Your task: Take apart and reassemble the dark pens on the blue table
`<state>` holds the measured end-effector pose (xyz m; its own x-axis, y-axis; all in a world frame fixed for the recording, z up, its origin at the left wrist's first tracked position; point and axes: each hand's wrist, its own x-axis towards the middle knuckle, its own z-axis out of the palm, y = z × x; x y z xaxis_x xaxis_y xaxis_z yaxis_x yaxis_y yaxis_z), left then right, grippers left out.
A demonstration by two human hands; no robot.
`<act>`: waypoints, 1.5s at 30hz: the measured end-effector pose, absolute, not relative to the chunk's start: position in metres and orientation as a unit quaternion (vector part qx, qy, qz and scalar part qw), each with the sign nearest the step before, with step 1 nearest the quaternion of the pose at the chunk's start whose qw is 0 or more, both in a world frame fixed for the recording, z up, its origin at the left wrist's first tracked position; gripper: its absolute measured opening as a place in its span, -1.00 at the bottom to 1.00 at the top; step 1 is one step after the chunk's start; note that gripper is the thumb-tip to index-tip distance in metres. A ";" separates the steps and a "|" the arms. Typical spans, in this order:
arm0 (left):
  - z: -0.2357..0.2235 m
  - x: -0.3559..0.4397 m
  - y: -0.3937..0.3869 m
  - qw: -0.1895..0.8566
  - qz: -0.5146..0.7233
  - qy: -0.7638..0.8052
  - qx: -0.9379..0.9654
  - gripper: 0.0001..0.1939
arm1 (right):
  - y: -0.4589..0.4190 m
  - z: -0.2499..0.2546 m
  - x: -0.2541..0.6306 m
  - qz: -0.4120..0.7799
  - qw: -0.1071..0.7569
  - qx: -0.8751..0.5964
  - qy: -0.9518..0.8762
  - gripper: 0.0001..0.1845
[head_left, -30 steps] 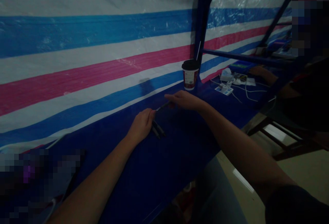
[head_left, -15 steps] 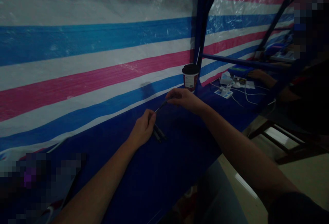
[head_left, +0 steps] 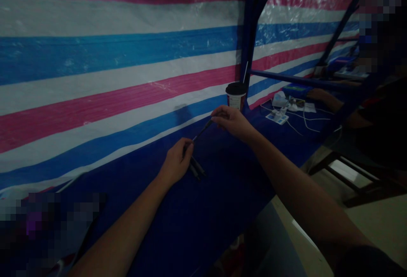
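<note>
A long table (head_left: 203, 213) covered in dark blue sheeting runs from the near left to the far right. Two dark pens (head_left: 196, 169) are laid close together on its surface, near the middle of the view. Farther along, against the far edge, a paper cup (head_left: 235, 97) with a black lid is stood upright. Beyond it, toward the right, a small white-and-blue card (head_left: 276, 117) is laid flat, with white cables (head_left: 307, 118) trailing across the sheeting around it. A white packet (head_left: 280, 99) and a blue box (head_left: 295, 90) are placed at the far side. The smaller items there are too dim to be made out.
</note>
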<state>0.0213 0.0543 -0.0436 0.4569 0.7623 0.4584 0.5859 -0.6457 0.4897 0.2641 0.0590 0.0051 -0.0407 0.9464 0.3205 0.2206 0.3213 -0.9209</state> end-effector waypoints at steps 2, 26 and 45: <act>-0.044 0.021 0.054 0.130 0.334 0.396 0.845 -0.78 | 0.059 0.005 0.264 0.354 0.508 -0.458 -0.638 -0.83; -0.045 0.019 0.061 0.120 0.391 0.384 0.828 -0.87 | 0.053 0.000 0.256 0.309 0.274 -0.545 -0.730 -0.52; -0.047 0.016 0.064 0.113 0.424 0.366 0.820 -0.88 | 0.053 0.001 0.264 0.250 0.265 -0.528 -0.767 -0.64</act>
<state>0.0160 0.0641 -0.0466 0.3715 0.6968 0.6136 0.5054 -0.7062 0.4959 0.2641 0.0525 0.0011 -0.3022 0.9424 0.1436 0.6772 0.3183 -0.6634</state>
